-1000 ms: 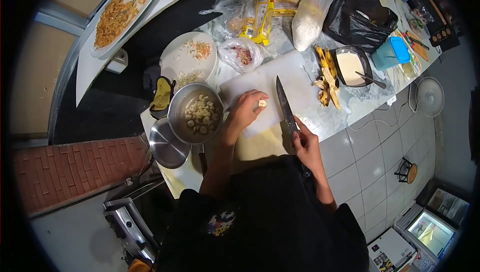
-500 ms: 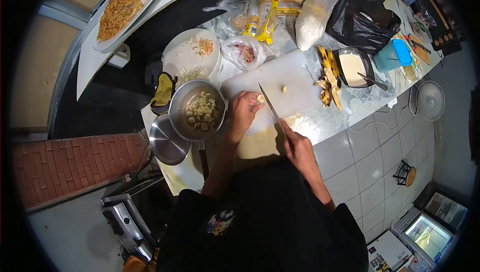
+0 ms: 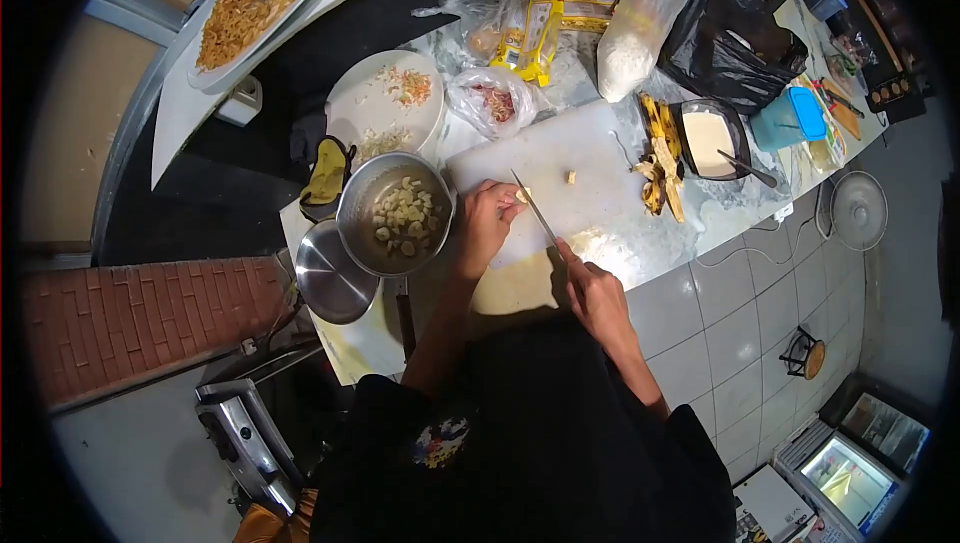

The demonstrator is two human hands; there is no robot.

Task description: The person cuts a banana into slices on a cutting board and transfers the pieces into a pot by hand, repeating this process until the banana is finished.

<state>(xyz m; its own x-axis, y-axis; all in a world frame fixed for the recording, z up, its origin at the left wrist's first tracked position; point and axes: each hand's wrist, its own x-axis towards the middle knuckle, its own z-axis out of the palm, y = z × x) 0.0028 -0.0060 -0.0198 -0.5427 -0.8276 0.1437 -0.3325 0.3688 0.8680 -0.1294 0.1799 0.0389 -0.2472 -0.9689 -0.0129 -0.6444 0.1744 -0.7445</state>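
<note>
My right hand (image 3: 597, 301) is wrapped round the handle of a long knife (image 3: 536, 211), its blade pointing away and to the left over the white cutting board (image 3: 590, 148). In the fingertips of my left hand (image 3: 488, 221) is a small banana piece (image 3: 523, 196), with the blade right at it. Another banana piece (image 3: 571, 178) lies on the board right of the knife. Beside my left hand stands a metal saucepan (image 3: 350, 205) with many cut banana slices (image 3: 408, 211) inside. Banana peels (image 3: 660, 158) are heaped at the board's right edge.
A black bowl of pale batter (image 3: 708, 138) with a spoon stands right of the peels, near a blue-lidded container (image 3: 785, 118). Behind the board are a bag of white powder (image 3: 625, 61), yellow packets (image 3: 535, 28) and a round plate (image 3: 345, 98) with chopped vegetables.
The knife blade has shifted slightly left, closer onto the banana piece in my left fingers. The view has moved a little; the rest stays as it was.
</note>
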